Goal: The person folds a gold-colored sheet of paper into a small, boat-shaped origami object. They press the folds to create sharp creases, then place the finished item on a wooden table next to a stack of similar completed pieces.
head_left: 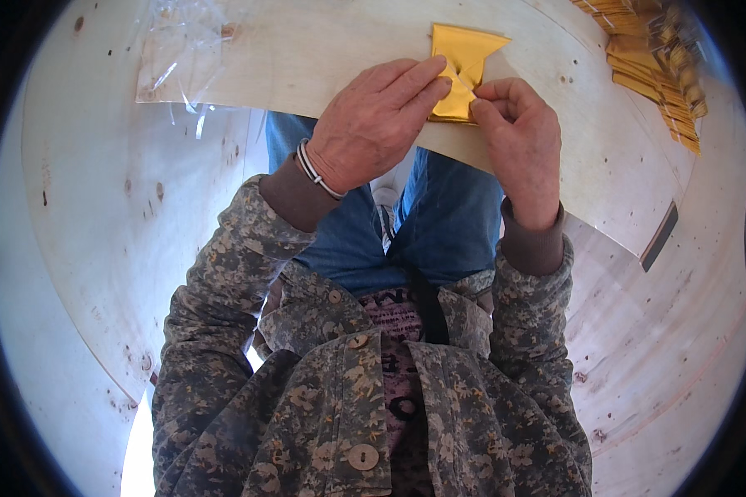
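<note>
folding looks like the step i am on now. my left hand (373, 124) lies over the gold foil paper (460, 70), fingers close together and pressing it flat on the wooden board (323, 50). my right hand (518, 141) has its fingertips pinched shut on the paper's lower edge. i think the next move needs a firm, straight crease with the corners lined up. the paper is shiny gold, already bent into pointy flaps, and it sits at the near edge of the board. a stack of gold papers (655, 74) waits far to the right, and a clear plastic bag (178, 58) lies to the left.
</note>
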A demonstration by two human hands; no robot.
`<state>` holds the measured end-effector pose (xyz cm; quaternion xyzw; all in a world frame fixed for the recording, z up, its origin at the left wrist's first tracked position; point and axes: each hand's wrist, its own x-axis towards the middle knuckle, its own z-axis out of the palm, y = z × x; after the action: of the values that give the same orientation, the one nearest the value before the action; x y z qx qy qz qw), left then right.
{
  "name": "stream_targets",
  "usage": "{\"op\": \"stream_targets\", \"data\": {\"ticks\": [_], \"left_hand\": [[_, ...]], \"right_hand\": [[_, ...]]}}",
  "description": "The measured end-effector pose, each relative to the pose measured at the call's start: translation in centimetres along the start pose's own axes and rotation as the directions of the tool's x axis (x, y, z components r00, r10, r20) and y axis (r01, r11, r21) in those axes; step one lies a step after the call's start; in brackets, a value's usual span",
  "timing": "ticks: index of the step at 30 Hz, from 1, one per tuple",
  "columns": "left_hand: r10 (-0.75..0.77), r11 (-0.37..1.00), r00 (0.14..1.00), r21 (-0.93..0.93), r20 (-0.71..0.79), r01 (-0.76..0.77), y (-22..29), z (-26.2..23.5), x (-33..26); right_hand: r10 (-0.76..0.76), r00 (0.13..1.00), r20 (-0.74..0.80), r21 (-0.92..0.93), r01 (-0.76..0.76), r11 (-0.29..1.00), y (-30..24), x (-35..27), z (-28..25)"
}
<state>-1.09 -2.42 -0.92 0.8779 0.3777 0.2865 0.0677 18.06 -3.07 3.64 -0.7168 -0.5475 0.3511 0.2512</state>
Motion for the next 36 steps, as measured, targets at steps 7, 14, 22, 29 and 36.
{"op": "stream_targets", "data": {"ticks": [7, 14, 22, 29, 36], "left_hand": [[0.027, 0.998, 0.997, 0.059, 0.069, -0.031, -0.5, -1.1, 0.5], [0.05, 0.993, 0.995, 0.098, 0.088, -0.058, -0.8, -1.3, 0.7], [0.088, 0.993, 0.985, 0.069, 0.145, -0.099, -1.7, -1.5, 0.9], [0.127, 0.989, 0.983, 0.053, 0.135, -0.136, -2.2, -1.5, 1.2], [0.124, 0.992, 0.978, 0.015, 0.169, -0.128, -2.5, -1.2, 1.2]], "right_hand": [[-0.124, 0.982, -0.14, 0.017, 0.127, 0.992, -0.5, -2.2, 0.5], [-0.507, 0.809, -0.298, -0.31, 0.42, 0.853, 0.3, -4.0, 1.4], [-0.568, 0.822, -0.044, -0.45, 0.492, 0.746, 1.4, -7.6, 5.3], [-0.494, 0.869, 0.006, -0.502, 0.43, 0.75, 2.6, -8.2, 6.5], [-0.508, 0.861, 0.0, -0.52, 0.434, 0.736, 3.2, -8.0, 6.8]]}}
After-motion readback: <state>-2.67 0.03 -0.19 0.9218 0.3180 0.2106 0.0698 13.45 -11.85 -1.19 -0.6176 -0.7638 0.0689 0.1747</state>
